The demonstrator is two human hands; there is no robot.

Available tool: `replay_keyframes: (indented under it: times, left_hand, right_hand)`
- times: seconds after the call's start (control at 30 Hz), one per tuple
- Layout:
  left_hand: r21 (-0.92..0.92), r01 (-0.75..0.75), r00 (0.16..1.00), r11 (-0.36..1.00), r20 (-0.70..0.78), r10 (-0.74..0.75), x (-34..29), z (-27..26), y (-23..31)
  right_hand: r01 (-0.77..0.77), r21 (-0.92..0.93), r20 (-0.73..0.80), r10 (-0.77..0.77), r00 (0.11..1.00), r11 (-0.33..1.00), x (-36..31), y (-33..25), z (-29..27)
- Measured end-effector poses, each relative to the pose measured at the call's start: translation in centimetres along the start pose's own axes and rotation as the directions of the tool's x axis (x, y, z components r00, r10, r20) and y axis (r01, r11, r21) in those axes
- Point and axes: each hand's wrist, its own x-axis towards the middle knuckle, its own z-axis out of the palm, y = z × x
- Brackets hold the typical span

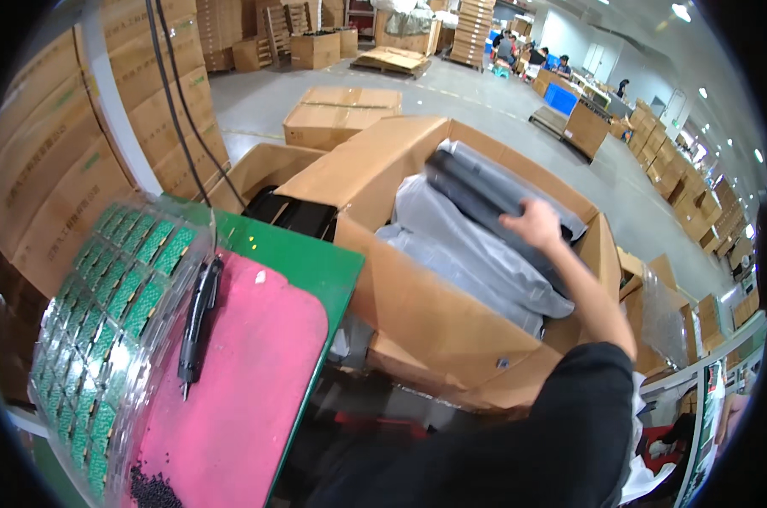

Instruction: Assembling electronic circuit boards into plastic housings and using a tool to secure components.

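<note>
My right hand (537, 227) reaches over a large open cardboard box (443, 347), its fingers closed on the edge of a long black plastic part (472, 196). The part is blurred and lies at a slant across the box. Under and beside it are pale grey translucent wrapping sheets (476, 254), folded around other contents I cannot make out. My left hand is out of view.
Left of the box, a green worktable (307, 245) bears a pink mat (248, 364), a black electric screwdriver (200, 326), small black screws (153, 488) and clear trays of green circuit boards (104, 339). Black parts (290, 213) fill another box. A closed carton (341, 114) stands behind.
</note>
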Motion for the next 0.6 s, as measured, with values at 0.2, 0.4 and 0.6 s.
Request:
replay_keyframes:
  times: [0.2,0.4,0.6]
  left_hand:
    - [-0.363,0.173,0.588,0.915,0.784,0.2,-3.7,12.7,1.7]
    - [-0.358,-0.147,0.654,0.922,0.664,0.363,-6.7,22.2,3.1]
    - [-0.613,-0.033,0.833,0.789,0.419,0.36,-7.0,17.8,-0.3]
  right_hand:
    - [0.174,0.772,-0.146,-0.096,0.985,0.612,-1.2,-8.9,-14.2]
    - [0.22,0.971,-0.201,-0.185,0.962,0.089,-9.6,-19.5,-23.5]
    - [0.017,0.995,-0.064,-0.523,0.85,-0.095,-17.1,-29.2,-23.1]
